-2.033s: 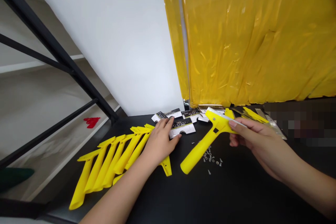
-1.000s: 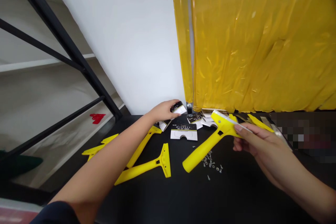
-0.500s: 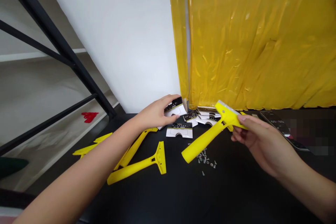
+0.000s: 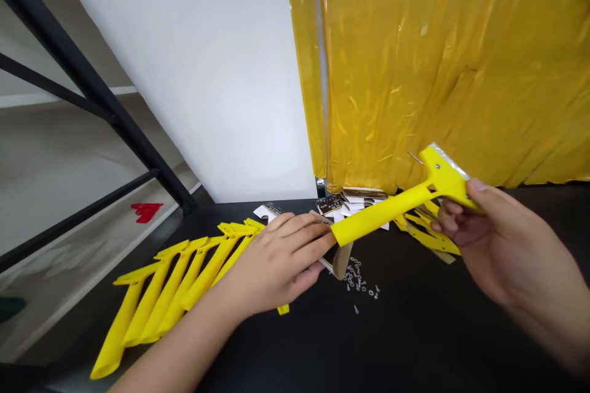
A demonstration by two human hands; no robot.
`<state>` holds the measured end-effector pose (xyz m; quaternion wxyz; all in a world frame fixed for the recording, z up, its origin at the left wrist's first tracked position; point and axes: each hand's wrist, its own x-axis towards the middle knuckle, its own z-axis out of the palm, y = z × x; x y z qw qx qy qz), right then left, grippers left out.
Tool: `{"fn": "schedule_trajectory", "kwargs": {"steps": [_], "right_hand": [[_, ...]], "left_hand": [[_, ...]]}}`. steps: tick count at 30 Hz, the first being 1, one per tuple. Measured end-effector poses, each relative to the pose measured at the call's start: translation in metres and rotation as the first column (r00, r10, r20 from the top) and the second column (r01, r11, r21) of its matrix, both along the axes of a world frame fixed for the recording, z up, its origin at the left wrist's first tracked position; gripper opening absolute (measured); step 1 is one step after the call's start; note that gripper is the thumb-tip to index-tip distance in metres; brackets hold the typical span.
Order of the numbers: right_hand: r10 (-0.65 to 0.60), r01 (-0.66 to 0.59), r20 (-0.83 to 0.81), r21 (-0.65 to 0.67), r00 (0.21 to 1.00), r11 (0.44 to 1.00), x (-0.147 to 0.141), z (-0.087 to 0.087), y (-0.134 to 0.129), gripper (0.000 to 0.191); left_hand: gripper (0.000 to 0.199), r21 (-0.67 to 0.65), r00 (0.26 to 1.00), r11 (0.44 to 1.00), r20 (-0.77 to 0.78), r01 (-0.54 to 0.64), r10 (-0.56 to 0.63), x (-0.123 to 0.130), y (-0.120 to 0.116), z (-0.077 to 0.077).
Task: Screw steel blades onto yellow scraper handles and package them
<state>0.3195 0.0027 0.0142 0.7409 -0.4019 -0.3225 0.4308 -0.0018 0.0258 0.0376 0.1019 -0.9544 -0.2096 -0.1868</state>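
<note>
My right hand grips a yellow scraper by one end of its wide head, thumb on top. The scraper's handle slants down to the left, and a pale strip runs along the head's edge. My left hand is closed on a folded cardboard sleeve, black and white outside and brown inside, mostly hidden under the fingers. Its fingertips are at the handle's lower end; whether they touch it I cannot tell. Small loose screws and nuts lie on the black table below.
Several yellow scraper handles lie in a row at the left, partly behind my left forearm. More cardboard sleeves are at the back, beside flat yellow pieces. Yellow plastic sheeting hangs behind; a black metal frame stands at left.
My left hand has come from the sleeves at the back toward me, bringing one to the scraper's handle end. The scraper has moved up and right in my right hand.
</note>
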Motion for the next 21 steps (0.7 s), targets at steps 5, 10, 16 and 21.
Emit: {"fn": "schedule_trajectory", "kwargs": {"steps": [5,10,16,21], "right_hand": [[-0.027,0.028,0.021,-0.055,0.999,0.998,-0.002,-0.008,0.002,0.025],[-0.037,0.040,0.045,-0.066,0.998,0.997,-0.002,-0.011,0.003,0.026],[-0.082,0.089,0.175,-0.034,0.981,0.995,-0.007,-0.017,-0.001,0.028],[-0.095,0.102,0.270,-0.010,0.958,0.995,-0.009,-0.022,-0.006,0.024]], "left_hand": [[0.041,0.003,0.998,1.000,0.059,0.008,-0.008,-0.006,0.005,-0.008],[0.047,-0.005,0.996,0.999,0.083,0.033,-0.033,-0.008,0.006,-0.011],[0.046,0.025,0.998,0.998,0.028,0.050,-0.051,-0.009,0.004,-0.011],[0.046,0.072,0.996,0.993,0.022,0.088,-0.090,-0.009,0.002,-0.011]]}}
